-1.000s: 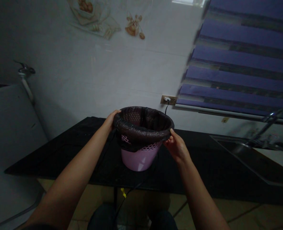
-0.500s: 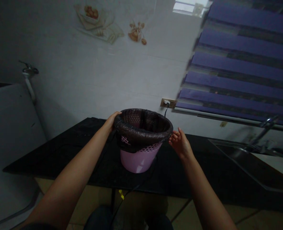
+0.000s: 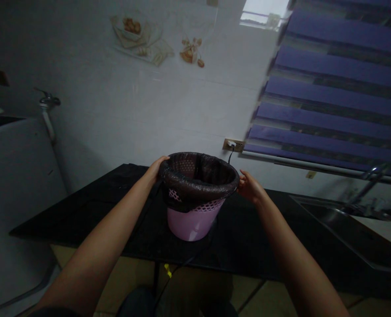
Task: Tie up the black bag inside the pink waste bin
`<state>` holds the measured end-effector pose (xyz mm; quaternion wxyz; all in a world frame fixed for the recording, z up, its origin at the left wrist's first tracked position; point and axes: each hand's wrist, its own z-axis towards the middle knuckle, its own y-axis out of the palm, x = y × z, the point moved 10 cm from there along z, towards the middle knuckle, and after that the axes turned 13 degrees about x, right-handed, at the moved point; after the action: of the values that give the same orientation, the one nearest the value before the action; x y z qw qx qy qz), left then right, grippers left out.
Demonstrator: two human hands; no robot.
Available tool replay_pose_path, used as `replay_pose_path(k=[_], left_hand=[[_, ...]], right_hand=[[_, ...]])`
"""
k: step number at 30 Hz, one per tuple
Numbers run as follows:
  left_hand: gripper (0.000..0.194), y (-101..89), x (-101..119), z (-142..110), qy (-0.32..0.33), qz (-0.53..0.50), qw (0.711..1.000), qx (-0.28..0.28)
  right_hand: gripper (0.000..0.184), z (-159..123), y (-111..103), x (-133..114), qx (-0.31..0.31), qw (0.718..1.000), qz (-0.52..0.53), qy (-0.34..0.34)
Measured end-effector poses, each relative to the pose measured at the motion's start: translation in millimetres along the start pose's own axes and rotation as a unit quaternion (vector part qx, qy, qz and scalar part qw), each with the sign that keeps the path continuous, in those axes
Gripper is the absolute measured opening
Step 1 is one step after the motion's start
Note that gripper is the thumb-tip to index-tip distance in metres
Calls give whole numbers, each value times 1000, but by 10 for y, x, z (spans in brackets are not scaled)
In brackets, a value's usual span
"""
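A pink plastic trash can with a perforated upper wall stands upright on the black countertop. A black trash bag lines it, folded outward over the rim and hanging lower at the front left. My left hand grips the bagged rim at the left, thumb on top; its other fingers are mostly hidden. At the right side of the rim, my right hand is curled against the bag's folded edge. One of its digits sticks up beside the rim, and some fingertips are hidden behind the bag.
Beyond the right hand, a metal sink with a faucet is set into the counter. A plugged-in cord hangs from the wall outlet behind the can. To the left stands a white appliance near a wall tap.
My right hand has closed in on the rim, its fingertips now partly behind the bag's edge. The left hand keeps its place on the rim. The view has shifted slightly.
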<state>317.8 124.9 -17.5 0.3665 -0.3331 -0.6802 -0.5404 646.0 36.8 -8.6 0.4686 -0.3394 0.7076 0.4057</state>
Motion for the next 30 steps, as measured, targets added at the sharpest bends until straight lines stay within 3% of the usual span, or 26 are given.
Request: replay_pose_path(k=[12,18,30], left_hand=[[10,20,-7,2,-8,-10,1000,-15],[12,9,-70,133,-16,1,1000,-18],[13,36,-120,239,-30,11,999,-42]], right_hand=[[22,143,118,57,-60,997,-27,-34],[20,98,146,63,-56,998,-4,-31],[33,-19,136,43,-29,998,28,-48]])
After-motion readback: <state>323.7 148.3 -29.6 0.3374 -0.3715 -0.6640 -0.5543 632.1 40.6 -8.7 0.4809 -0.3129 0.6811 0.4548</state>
